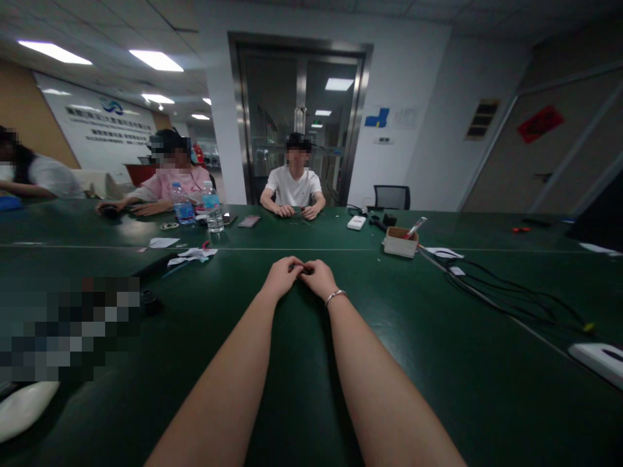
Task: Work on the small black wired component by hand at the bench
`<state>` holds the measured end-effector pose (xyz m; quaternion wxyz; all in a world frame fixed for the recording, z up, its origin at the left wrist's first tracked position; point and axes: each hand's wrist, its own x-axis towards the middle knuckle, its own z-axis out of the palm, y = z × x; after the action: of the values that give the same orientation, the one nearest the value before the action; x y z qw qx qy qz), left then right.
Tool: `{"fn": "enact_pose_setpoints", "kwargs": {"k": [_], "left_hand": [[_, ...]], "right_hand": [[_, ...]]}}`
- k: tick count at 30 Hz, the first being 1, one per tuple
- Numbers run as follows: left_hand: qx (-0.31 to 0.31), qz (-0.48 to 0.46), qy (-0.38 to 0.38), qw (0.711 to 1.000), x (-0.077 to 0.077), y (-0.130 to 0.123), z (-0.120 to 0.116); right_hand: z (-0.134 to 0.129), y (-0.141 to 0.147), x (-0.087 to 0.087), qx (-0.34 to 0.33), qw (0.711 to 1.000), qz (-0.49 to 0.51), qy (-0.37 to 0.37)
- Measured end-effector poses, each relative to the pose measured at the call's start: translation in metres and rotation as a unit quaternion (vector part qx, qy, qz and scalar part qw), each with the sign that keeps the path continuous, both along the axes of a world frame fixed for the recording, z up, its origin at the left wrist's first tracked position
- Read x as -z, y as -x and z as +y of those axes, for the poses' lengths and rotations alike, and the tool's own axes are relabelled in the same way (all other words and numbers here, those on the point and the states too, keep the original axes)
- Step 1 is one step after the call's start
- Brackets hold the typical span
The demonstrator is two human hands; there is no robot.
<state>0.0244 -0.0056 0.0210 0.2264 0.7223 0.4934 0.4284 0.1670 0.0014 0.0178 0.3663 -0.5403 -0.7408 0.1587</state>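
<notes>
My left hand (282,275) and my right hand (319,277) meet over the green table, their fingertips almost touching. Both have curled, closed fingers. Between and under the fingertips shows a small dark object (307,270), too little and too hidden to name. A silver bangle (335,296) circles my right wrist. Both forearms stretch forward across the tabletop.
Ahead on the green table (311,363) stand two water bottles (213,209), a small box (401,242) and a white device (357,223). Black cables (516,292) lie at right, paper scraps (192,255) at left. Several people sit opposite and leftward.
</notes>
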Motion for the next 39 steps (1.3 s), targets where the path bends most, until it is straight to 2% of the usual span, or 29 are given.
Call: {"fn": "enact_pose_setpoints", "kwargs": {"k": [3, 6, 10, 14, 18, 24, 30, 39], "left_hand": [[0.001, -0.072, 0.057, 0.996, 0.013, 0.009, 0.0], [-0.004, -0.102, 0.067, 0.993, 0.014, 0.012, 0.001], [-0.016, -0.134, 0.068, 0.989, 0.013, 0.011, 0.001], [-0.012, -0.155, 0.081, 0.985, 0.014, 0.009, 0.002], [-0.021, -0.16, 0.099, 0.982, 0.013, 0.01, 0.002], [-0.02, -0.154, 0.107, 0.982, 0.006, 0.01, -0.003], [-0.035, -0.152, 0.112, 0.981, 0.002, 0.01, -0.009], [-0.06, -0.153, 0.116, 0.98, 0.002, 0.012, -0.006]], "right_hand": [[0.002, 0.0, 0.0, -0.001, 1.0, 0.028, 0.01], [0.003, -0.001, 0.0, -0.055, 0.989, 0.116, 0.079], [0.002, -0.004, -0.002, -0.103, 0.938, 0.279, 0.181], [-0.002, -0.008, -0.005, -0.12, 0.904, 0.359, 0.198], [-0.006, -0.012, -0.006, -0.148, 0.882, 0.394, 0.214], [-0.006, -0.015, -0.006, -0.164, 0.865, 0.42, 0.221], [-0.006, -0.015, -0.006, -0.155, 0.863, 0.426, 0.222], [-0.006, -0.016, -0.007, -0.16, 0.857, 0.435, 0.224]]}}
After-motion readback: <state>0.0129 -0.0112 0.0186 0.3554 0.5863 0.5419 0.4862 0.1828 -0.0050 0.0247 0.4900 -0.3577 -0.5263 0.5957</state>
